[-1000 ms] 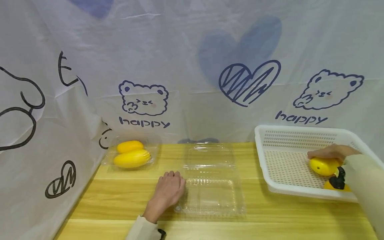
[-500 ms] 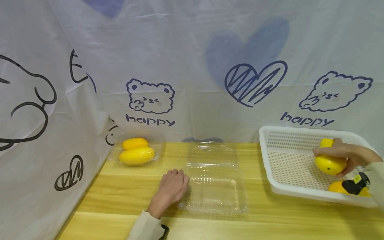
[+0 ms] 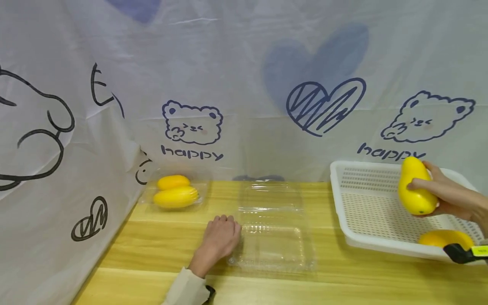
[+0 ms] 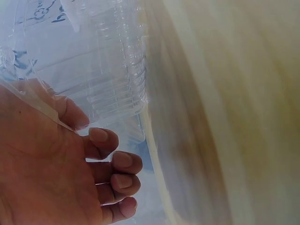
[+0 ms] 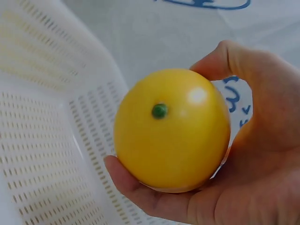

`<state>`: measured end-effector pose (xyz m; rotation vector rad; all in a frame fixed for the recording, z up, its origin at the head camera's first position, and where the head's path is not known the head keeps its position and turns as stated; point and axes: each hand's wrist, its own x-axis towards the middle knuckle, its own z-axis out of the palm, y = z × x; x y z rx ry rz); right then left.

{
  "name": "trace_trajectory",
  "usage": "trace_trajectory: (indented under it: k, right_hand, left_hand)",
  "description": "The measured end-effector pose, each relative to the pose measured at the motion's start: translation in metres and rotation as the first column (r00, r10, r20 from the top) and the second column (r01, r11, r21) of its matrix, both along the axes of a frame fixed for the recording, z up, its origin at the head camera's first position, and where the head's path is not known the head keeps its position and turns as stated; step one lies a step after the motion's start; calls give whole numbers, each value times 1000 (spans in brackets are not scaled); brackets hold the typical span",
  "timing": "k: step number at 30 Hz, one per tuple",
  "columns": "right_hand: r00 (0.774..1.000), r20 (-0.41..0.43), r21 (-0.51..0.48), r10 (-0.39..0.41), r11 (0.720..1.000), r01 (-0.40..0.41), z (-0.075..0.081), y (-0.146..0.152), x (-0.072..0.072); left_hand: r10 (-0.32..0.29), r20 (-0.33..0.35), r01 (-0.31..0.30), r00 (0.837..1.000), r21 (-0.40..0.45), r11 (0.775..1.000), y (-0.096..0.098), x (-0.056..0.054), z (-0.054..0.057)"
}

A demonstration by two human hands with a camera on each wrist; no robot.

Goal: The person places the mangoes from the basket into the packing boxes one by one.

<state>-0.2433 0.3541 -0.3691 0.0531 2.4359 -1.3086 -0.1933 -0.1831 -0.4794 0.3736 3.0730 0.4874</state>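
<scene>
My right hand (image 3: pixel 450 192) holds a yellow mango (image 3: pixel 413 182) above the white basket, its narrow end pointing up in the head view. In the right wrist view the mango's rounded end (image 5: pixel 164 150) shows a small green stem nub, with thumb and fingers round its sides. Beside the left edge of an opened clear plastic box (image 3: pixel 272 250) rests my left hand (image 3: pixel 219 237). Its fingers (image 4: pixel 124 182) are loosely curled with nothing between them in the left wrist view, and the box's clear edge overlaps the thumb. Another orange-yellow fruit (image 3: pixel 444 239) lies in the basket.
The white perforated basket (image 3: pixel 339 212) stands at the right of the wooden table (image 3: pixel 152 250). At the back left, a second clear box (image 3: pixel 203 190) holds two yellow fruits (image 3: pixel 175 198). A printed cloth (image 3: pixel 244 140) hangs behind and along the left.
My right hand has lifted the mango from inside the basket and turned it upright. My left hand stays beside the clear box. The head view has shifted slightly.
</scene>
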Motion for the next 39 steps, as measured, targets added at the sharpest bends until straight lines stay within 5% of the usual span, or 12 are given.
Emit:
trace_trajectory:
  k: [7,13,17,22,30,39]
  right_hand:
    - [996,-77,-107,-40,994,31,-1,-1,11]
    - [985,-153,-188,-80,981,50,-18,5,16]
    - [976,-183,-342,-119,938,50,-30,8,20]
    - [962,-204,-557,-179,830,36,-36,5,30]
    - [953,-278,-836,-115,518,-181,-34,0,39]
    - [957,-264,-920,-119,329,-213,-37,-5,54]
  left_hand:
    - [17,-10,-17,1000,4,1000,0,0,-1]
    - [10,44,-11,999,29,1000,-2,0,-2]
    - [-10,71,8,997,36,999,-6,0,-2]
    - [-61,63,62,996,-9,998,-9,4,1]
    - [-109,33,111,993,-75,991,-12,11,-2]
    - [-110,9,111,994,-72,991,-8,14,2]
